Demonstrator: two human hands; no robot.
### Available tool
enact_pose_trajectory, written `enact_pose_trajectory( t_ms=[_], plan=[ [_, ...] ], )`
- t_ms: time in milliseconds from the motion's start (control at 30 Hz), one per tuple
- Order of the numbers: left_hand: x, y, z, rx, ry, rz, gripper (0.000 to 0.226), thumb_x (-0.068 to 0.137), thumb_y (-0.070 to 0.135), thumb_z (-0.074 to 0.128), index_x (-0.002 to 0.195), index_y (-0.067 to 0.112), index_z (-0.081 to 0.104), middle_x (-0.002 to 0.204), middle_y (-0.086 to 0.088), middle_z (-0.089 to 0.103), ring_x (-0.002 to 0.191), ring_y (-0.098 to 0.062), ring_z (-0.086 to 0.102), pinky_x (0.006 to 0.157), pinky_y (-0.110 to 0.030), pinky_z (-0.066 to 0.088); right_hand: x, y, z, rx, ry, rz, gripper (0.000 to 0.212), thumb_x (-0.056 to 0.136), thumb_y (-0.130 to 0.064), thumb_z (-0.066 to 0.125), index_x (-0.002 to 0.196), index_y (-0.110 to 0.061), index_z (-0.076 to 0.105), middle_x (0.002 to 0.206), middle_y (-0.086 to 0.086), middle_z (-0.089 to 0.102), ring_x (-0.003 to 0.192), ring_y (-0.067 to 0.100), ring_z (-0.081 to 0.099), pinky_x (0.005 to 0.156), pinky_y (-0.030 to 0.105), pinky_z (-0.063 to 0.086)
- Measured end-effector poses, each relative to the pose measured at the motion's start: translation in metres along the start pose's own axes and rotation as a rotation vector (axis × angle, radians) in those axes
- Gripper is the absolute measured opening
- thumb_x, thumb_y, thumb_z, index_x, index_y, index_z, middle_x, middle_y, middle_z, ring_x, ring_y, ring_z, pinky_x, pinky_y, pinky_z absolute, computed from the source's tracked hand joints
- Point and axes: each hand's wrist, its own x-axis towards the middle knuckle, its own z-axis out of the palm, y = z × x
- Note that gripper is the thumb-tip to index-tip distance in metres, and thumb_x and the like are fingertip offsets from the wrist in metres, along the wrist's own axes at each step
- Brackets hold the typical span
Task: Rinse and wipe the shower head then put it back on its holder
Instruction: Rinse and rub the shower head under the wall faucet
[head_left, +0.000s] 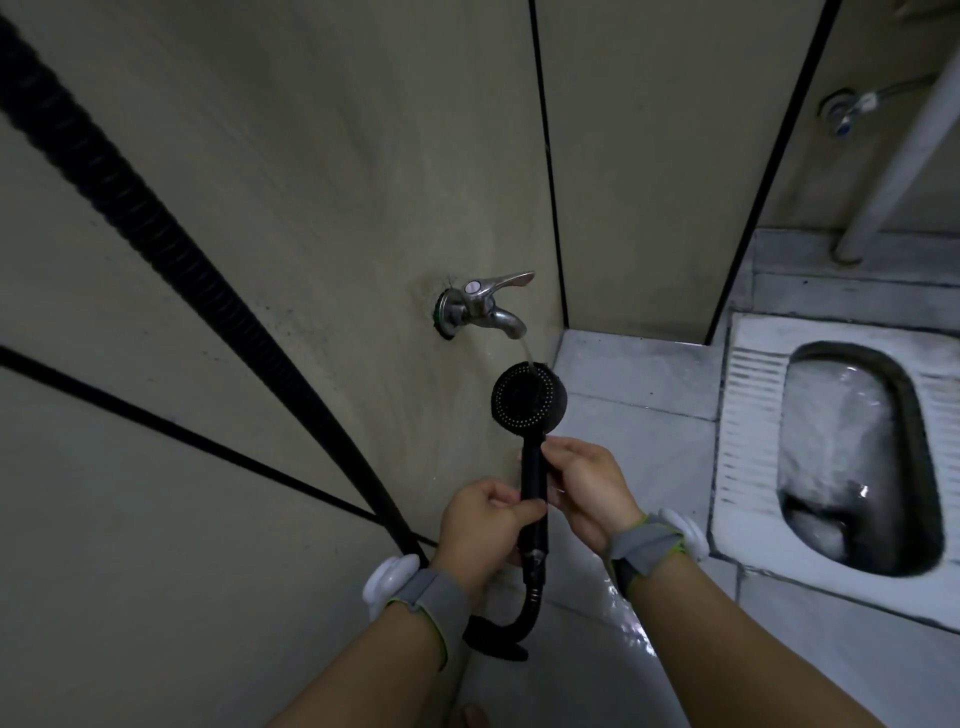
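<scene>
The rinsing step is under way: the black round plastic shower head (529, 398) is sitting just below centre of the view, its perforated face turned up and towards the wall, and a thin stream of water (528, 355) from the chrome wall tap with a lever handle (483, 306) at its 11 o'clock is landing on the top edge of the face. The left hand (480, 525) is curling its grip round the lower end of the black handle, and the right hand (584, 486), at 1 o'clock from the left, is pinching the handle higher up with thumb and fingers, so both grips are holding the shower head. The black ribbed hose (171, 249) is looping out from under the handle and running up the beige wall panel (311, 156) towards 10 o'clock. Judging by the task, the next move is calling for turning the face through the stream, then shutting the tap and wiping. No cloth is showing anywhere, and the holder is lying out of view, probably above the frame where the hose is leading. Whether the face is already clean is too dark to judge. The white squat toilet pan (753, 415) at 3 o'clock is being cut off by the right edge, and the wet grey tiled floor (649, 395) is glinting beneath the hands.
</scene>
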Motion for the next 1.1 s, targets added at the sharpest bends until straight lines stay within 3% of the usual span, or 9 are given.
enact_pose_trajectory(
  t_ms=[133,267,367,467,600,833,967,1100],
  plan=[
    [-0.001,-0.002,0.0,0.019,0.008,-0.014,0.023,0.074,0.015,0.08,0.079,0.005,0.06,0.07,-0.01,0.06,0.057,-0.02,0.06,0.05,-0.026,0.049,-0.003,0.005,0.001,-0.127,-0.008,0.034,0.015,0.096,-0.009,0.053,0.098,0.001,0.064,0.087,0.017,0.064,0.07,0.023,0.06,0.056,0.026,0.049],
    [0.001,-0.003,0.0,0.056,0.033,-0.019,0.026,0.067,0.021,0.081,0.072,0.009,0.058,0.065,-0.009,0.062,0.049,-0.017,0.059,0.042,-0.024,0.047,-0.006,0.006,0.003,-0.312,-0.058,0.048,0.016,0.091,-0.006,0.054,0.1,-0.003,0.067,0.086,0.011,0.065,0.071,0.02,0.059,0.055,0.024,0.045],
    [0.001,-0.001,0.001,0.114,0.05,0.006,0.032,0.053,0.033,0.077,0.068,0.011,0.058,0.065,-0.01,0.063,0.06,-0.024,0.063,0.058,-0.046,0.058,-0.008,0.003,0.004,-0.309,-0.048,0.058,0.023,0.09,-0.004,0.052,0.108,0.006,0.064,0.088,0.015,0.061,0.071,0.023,0.057,0.06,0.029,0.044],
    [0.001,0.002,0.001,0.16,0.052,0.03,0.04,0.043,0.043,0.073,0.066,0.014,0.058,0.064,-0.006,0.062,0.067,-0.027,0.065,0.067,-0.053,0.058,-0.011,0.0,0.002,-0.281,-0.055,0.071,0.027,0.089,0.001,0.049,0.112,0.009,0.061,0.088,0.016,0.059,0.069,0.024,0.057,0.06,0.031,0.043],
    [-0.004,0.007,0.0,0.158,0.042,0.039,0.053,0.036,0.051,0.073,0.071,0.014,0.059,0.066,-0.004,0.063,0.069,-0.026,0.066,0.065,-0.052,0.059,-0.013,-0.003,0.001,-0.206,-0.062,0.049,0.028,0.088,0.006,0.047,0.112,0.006,0.063,0.09,0.017,0.063,0.078,0.026,0.06,0.066,0.033,0.047],
    [-0.004,0.003,0.002,0.061,0.001,0.016,0.033,0.069,0.021,0.081,0.089,0.004,0.061,0.064,-0.002,0.06,0.054,-0.014,0.062,0.051,-0.034,0.057,-0.015,-0.005,0.0,-0.14,-0.043,0.043,0.026,0.088,0.006,0.047,0.103,-0.004,0.065,0.088,0.013,0.066,0.075,0.023,0.063,0.055,0.024,0.05],
    [-0.005,0.0,0.003,0.083,-0.028,0.025,0.025,0.071,0.01,0.078,0.083,0.007,0.057,0.06,-0.003,0.059,0.053,-0.02,0.062,0.05,-0.031,0.052,-0.018,-0.002,-0.003,-0.149,-0.031,0.059,0.025,0.088,0.006,0.048,0.107,0.002,0.064,0.09,0.018,0.061,0.083,0.029,0.059,0.062,0.03,0.047],
    [-0.009,-0.004,0.003,0.083,-0.04,0.026,0.023,0.072,0.005,0.077,0.079,0.008,0.055,0.054,0.001,0.056,0.04,-0.01,0.057,0.038,-0.022,0.043,-0.025,0.001,-0.006,-0.172,-0.025,0.065,0.026,0.088,0.005,0.049,0.109,0.003,0.064,0.089,0.017,0.061,0.085,0.029,0.059,0.067,0.033,0.045]
  ],
)
